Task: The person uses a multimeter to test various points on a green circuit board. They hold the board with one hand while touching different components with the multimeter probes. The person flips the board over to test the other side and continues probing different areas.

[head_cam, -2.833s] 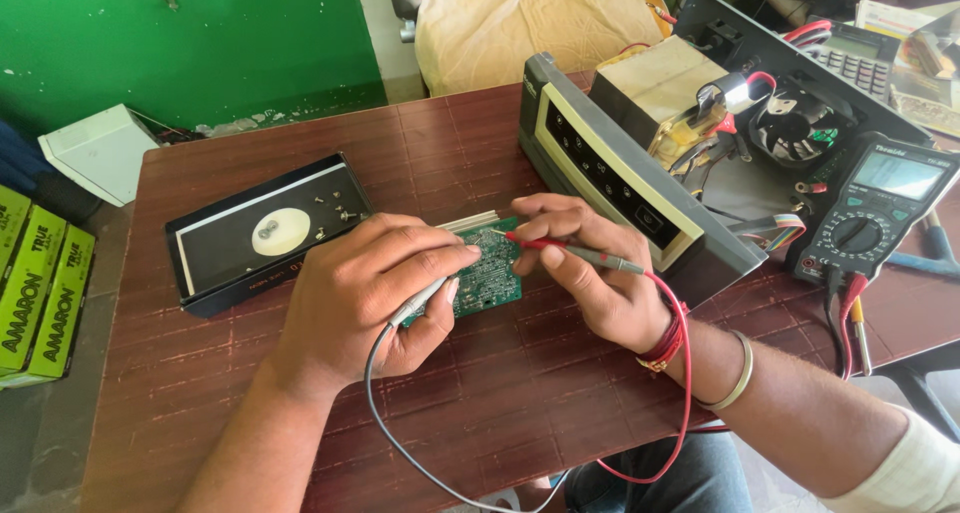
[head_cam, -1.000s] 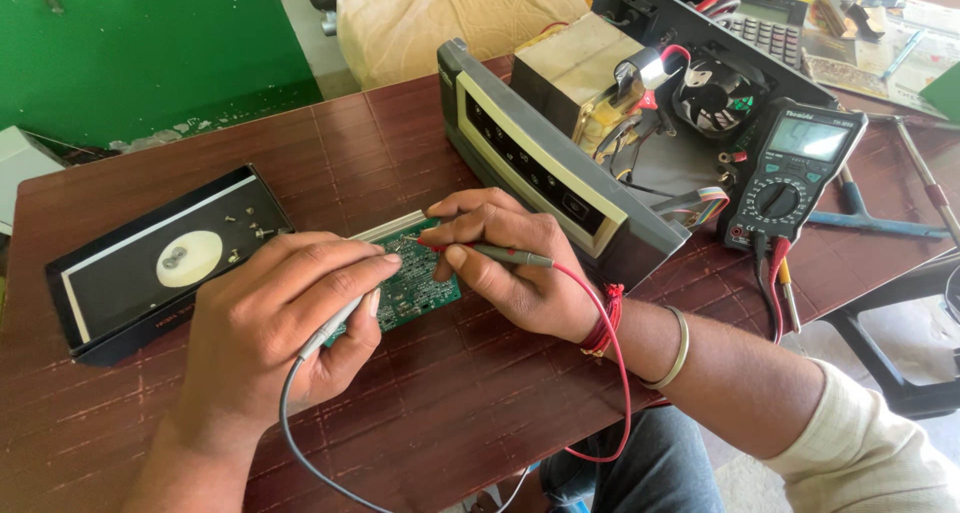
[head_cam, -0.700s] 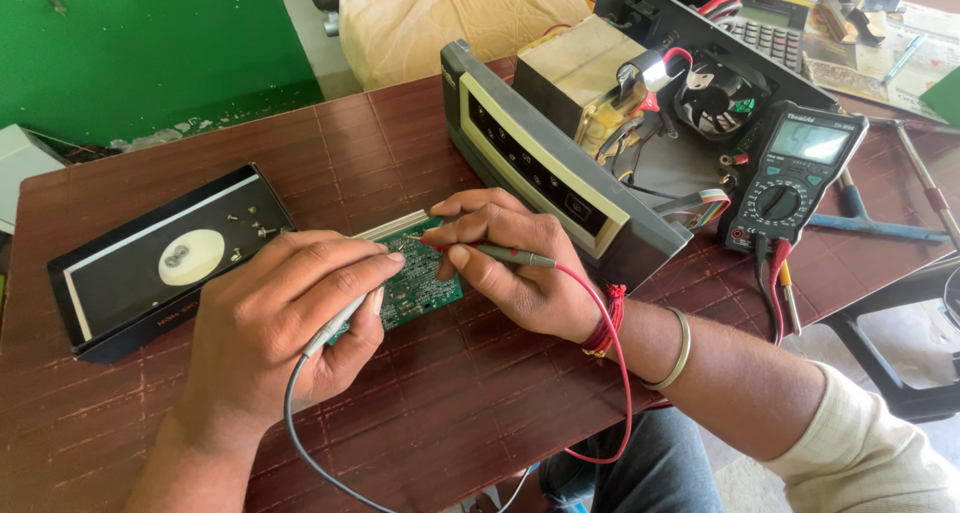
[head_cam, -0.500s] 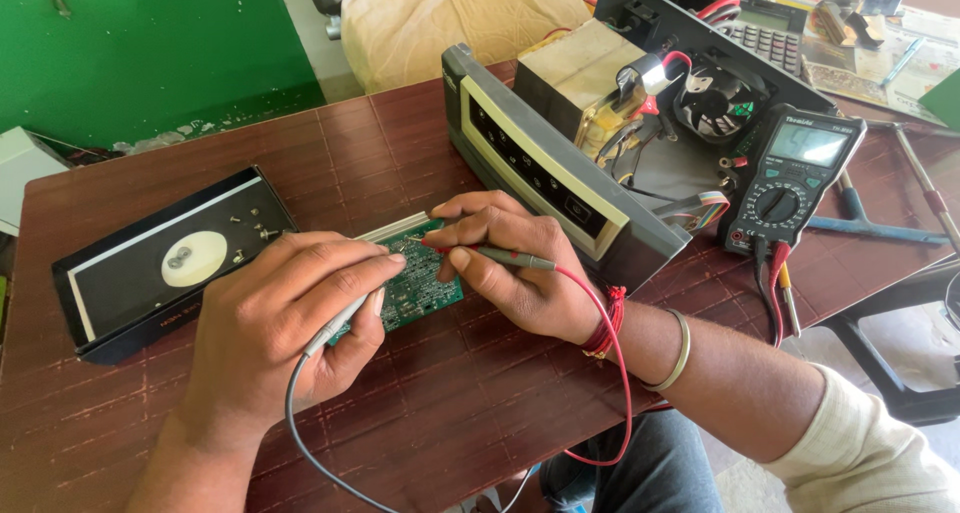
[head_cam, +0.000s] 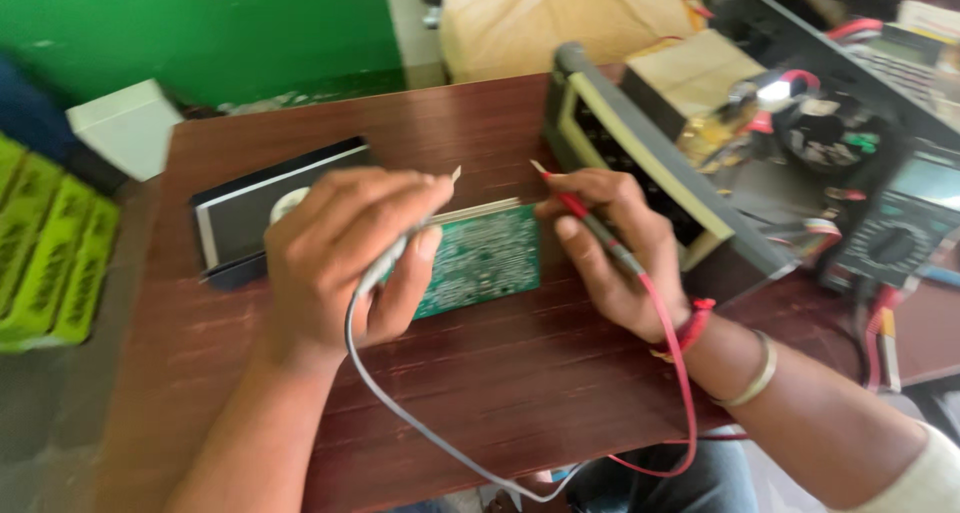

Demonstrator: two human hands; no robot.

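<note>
A green circuit board (head_cam: 482, 259) lies on the brown wooden table (head_cam: 500, 393) between my hands. My left hand (head_cam: 345, 258) grips a grey test probe (head_cam: 400, 248) with a grey lead; its metal tip points up and away, off the board. My right hand (head_cam: 615, 248) holds a red test probe (head_cam: 590, 223) with a red lead, tip raised near the board's upper right corner. My left fingers rest on the board's left part and hide it.
A black flat device (head_cam: 245, 208) lies left of the board. An opened grey equipment case (head_cam: 650, 163) with wiring stands to the right, a multimeter (head_cam: 900, 228) beyond it. Green boxes (head_cam: 45, 243) sit on the floor at left, a white box (head_cam: 125, 128) behind.
Both probe tips have lifted off the board and now point up and away. The view has swung left, so the table and board sit further right.
</note>
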